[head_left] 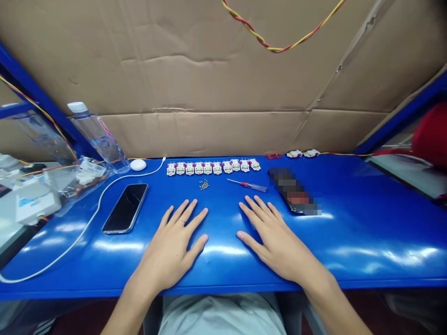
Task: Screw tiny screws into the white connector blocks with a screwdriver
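Note:
My left hand (174, 246) lies flat on the blue table, fingers spread, a ring on one finger. Also flat and spread, my right hand (272, 232) rests to its right; neither holds anything. Beyond them sits a small pile of screws (204, 184). A screwdriver (253, 186) with a clear handle and red collar lies just past my right fingertips. Along the back runs a row of several small white-and-purple plastic parts with metal pins (199, 168). To the right of my right hand is a dark, partly blurred packet (291, 193).
A phone (126, 208) and a white cable (99, 204) lie left. Behind them stand a water bottle (101, 139) and a round white object (138, 164). Two more white parts (303, 153) sit at the back right near small red pieces (273, 156). Twisted wire (268, 46) hangs above.

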A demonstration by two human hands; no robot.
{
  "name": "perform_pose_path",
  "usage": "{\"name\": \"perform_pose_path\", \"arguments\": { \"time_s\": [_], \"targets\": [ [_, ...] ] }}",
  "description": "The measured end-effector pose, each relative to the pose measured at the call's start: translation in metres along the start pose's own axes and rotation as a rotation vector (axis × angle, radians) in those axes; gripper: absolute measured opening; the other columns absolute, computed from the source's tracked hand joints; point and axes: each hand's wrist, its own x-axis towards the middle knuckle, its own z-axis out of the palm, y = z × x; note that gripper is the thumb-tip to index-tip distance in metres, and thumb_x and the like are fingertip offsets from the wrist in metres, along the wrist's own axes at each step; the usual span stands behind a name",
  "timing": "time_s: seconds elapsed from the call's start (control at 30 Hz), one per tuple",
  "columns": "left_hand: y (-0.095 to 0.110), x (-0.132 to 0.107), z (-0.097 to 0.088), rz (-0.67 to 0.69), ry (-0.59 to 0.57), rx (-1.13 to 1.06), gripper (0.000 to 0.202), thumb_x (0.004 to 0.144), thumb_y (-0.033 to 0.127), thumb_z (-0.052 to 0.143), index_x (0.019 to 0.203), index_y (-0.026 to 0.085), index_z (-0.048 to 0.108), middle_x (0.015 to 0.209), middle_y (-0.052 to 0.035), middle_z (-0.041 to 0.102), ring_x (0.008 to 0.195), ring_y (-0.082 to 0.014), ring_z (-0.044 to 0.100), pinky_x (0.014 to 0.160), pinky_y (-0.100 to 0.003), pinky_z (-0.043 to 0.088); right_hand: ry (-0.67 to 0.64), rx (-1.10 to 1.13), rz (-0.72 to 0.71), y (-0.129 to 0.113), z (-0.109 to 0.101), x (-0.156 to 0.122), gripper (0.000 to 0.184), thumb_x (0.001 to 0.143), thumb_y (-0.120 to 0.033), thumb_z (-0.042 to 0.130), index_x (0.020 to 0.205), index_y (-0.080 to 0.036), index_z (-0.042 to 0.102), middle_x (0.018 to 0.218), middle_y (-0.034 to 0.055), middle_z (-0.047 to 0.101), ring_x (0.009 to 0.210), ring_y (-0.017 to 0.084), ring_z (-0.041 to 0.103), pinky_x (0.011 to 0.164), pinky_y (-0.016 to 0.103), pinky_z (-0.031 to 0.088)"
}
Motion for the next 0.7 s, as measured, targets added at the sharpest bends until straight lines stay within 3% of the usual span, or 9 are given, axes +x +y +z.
{"name": "perform_pose_path", "arguments": {
  "time_s": [0.7],
  "targets": [
    [0.0003,0.0000,0.0002,0.018,0.016,-0.001,0.059,0.115,0.055,0.047,0.171,0.036,0.045,0.181,-0.0061,0.034,0.169,-0.0378,0.032,0.135,-0.070,0.032,0.003,-0.017,-0.004,0.0008,-0.0003,-0.0020,0.083,0.111,-0.076,0.031,0.174,-0.023,0.036,0.184,0.0076,0.025,0.173,0.035,0.018,0.139,0.067,0.024]
  ]
}}
